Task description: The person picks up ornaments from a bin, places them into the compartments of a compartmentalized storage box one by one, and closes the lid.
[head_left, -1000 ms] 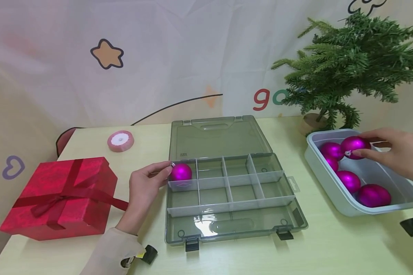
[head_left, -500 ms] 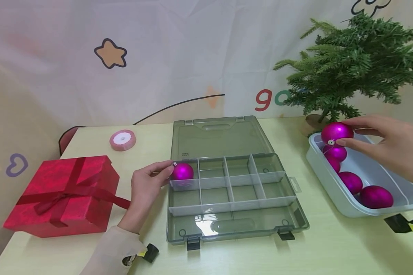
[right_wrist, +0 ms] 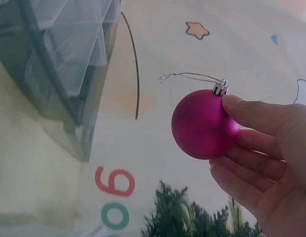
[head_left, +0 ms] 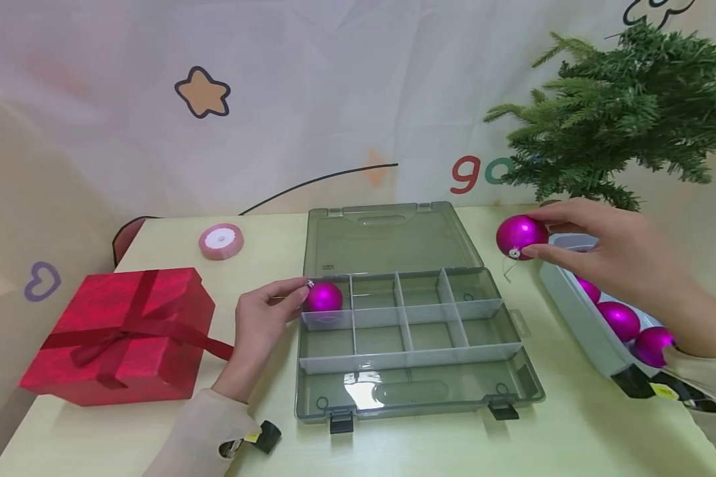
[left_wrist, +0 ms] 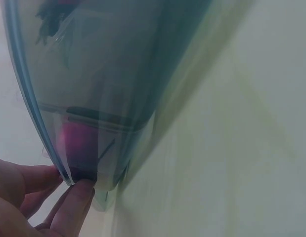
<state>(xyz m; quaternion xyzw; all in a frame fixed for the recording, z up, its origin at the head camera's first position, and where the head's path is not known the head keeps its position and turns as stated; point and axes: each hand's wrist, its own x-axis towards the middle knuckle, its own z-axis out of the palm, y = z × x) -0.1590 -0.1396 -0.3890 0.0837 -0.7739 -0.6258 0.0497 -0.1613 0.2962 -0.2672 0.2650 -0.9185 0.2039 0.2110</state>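
My right hand [head_left: 638, 265] holds a shiny magenta Christmas ball [head_left: 520, 237] between thumb and fingers, right of the box lid. Its silver cap and thin hanging loop show in the right wrist view. An open, clear grey divided storage box [head_left: 432, 392] lies in the middle of the table. My left hand [head_left: 264, 324] pinches the far left corner of its wall, as the left wrist view shows. Just inside that corner, a second magenta ball [head_left: 324, 297] sits in the back-left compartment. No other compartment holds a ball.
A pale blue bin [head_left: 573, 324] with several magenta balls stands at the right, partly behind my right arm. Behind it rises a small artificial Christmas tree [head_left: 614, 112]. At the left are a red gift box [head_left: 119, 338] and a pink ribbon roll [head_left: 221, 241].
My right hand has lifted a ball out of the bin and carried it left, towards the storage box. My left hand keeps its place at the box corner. The view has shifted slightly.
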